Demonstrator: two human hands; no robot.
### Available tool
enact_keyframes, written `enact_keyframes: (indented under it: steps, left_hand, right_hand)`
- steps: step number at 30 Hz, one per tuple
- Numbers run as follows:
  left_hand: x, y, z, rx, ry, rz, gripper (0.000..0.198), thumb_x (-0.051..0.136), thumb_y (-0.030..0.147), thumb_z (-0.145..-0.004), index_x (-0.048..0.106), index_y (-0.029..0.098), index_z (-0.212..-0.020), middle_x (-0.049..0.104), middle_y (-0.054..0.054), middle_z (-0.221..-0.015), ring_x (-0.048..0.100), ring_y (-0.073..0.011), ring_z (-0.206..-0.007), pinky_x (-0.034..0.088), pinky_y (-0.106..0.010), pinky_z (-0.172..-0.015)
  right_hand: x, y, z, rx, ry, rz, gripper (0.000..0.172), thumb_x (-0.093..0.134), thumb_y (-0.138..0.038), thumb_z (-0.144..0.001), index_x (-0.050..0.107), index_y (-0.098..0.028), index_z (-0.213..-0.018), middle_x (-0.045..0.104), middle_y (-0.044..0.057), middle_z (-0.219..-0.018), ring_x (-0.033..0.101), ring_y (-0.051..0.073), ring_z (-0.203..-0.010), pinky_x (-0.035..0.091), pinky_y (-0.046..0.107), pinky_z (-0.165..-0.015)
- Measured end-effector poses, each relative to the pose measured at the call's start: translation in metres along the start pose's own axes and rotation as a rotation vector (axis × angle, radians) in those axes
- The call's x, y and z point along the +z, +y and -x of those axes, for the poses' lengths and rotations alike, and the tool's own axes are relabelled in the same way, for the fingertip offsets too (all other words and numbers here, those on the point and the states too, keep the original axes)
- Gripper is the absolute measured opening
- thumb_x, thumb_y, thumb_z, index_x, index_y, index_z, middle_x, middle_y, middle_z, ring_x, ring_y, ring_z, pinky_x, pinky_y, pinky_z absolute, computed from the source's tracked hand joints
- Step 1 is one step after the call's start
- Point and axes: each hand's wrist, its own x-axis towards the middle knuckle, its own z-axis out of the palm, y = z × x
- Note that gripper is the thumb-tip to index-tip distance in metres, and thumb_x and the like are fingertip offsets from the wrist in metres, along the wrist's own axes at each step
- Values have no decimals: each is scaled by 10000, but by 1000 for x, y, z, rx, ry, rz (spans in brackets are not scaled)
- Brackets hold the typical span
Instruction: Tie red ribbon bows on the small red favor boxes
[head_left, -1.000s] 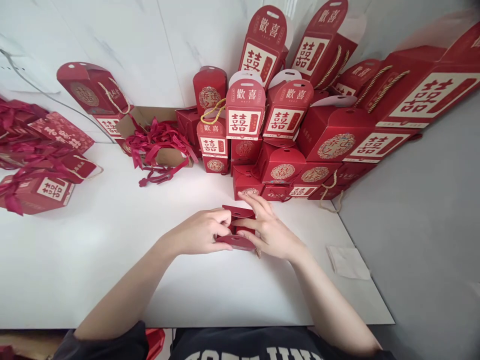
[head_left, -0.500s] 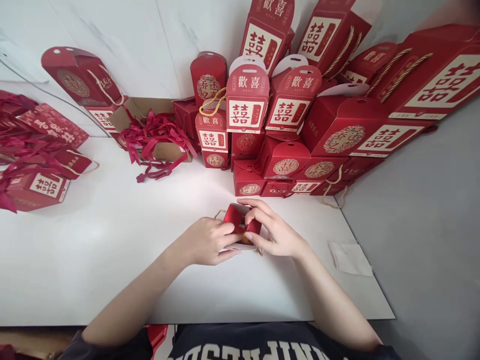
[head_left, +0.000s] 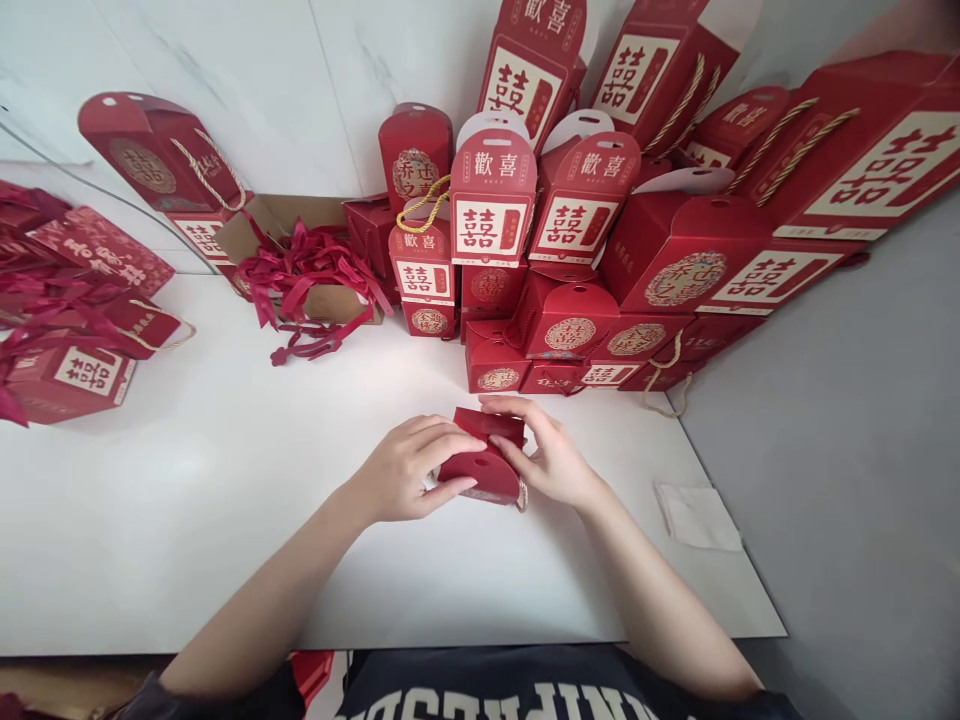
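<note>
A small red paper gift box (head_left: 484, 462) sits on the white table (head_left: 187, 500) between both my hands, its top flaps folded over. My left hand (head_left: 405, 470) grips its left side, thumb low and fingers curled over the top. My right hand (head_left: 547, 460) holds the right side, fingers pressing the top flap near the back edge. A gold cord handle (head_left: 520, 497) hangs by my right palm.
A tall heap of red gift boxes (head_left: 585, 230) is stacked against the wall behind. A cardboard box of red ribbons (head_left: 311, 265) stands at the back left. More red boxes (head_left: 82, 330) lie at the far left. A white paper scrap (head_left: 697, 515) lies by the table's right edge.
The box's open top, showing its inside half a second ago, is now covered by the flaps. Both hands stayed on it, fingers shifting over the top.
</note>
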Motion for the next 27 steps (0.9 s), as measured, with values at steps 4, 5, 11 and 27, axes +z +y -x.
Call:
enact_keyframes:
  steps: [4,5,11,27]
  left_hand:
    - [7,-7,0,-46,-45,79,212,605,324,-862,620,221,-1047,705,-62,-1032,609,-224,-1046,456,-405,-962]
    - [10,-9,1,-56,-34,92,216,610,337,-854,623,218,-1033,705,-69,-1010,613,-229,-1023,466,-412,-942]
    - [23,-23,12,-170,215,63,126,622,325,-826,604,223,-898,666,-61,-837,607,-206,-814,524,-375,-751]
    - [-36,-184,17,-869,393,-40,200,669,291,-747,753,193,-899,668,-76,-1175,532,-280,-1139,337,-443,-1087]
  right_hand:
    - [-3,2,2,4,-60,-17,290,518,-278,-951,520,-249,-1239,622,106,-1276,583,235,-1207,493,440,-1015]
    - [-4,2,1,-31,-103,1,288,564,-317,-929,552,-244,-1207,621,110,-1285,567,251,-1228,477,454,-1031]
    - [-5,1,-2,-108,-198,134,256,568,-323,-927,590,-257,-1174,600,92,-1341,497,263,-1309,356,527,-1118]
    - [3,4,0,-110,53,163,177,526,-202,-935,619,-251,-1077,596,94,-1270,509,260,-1233,433,482,-1036]
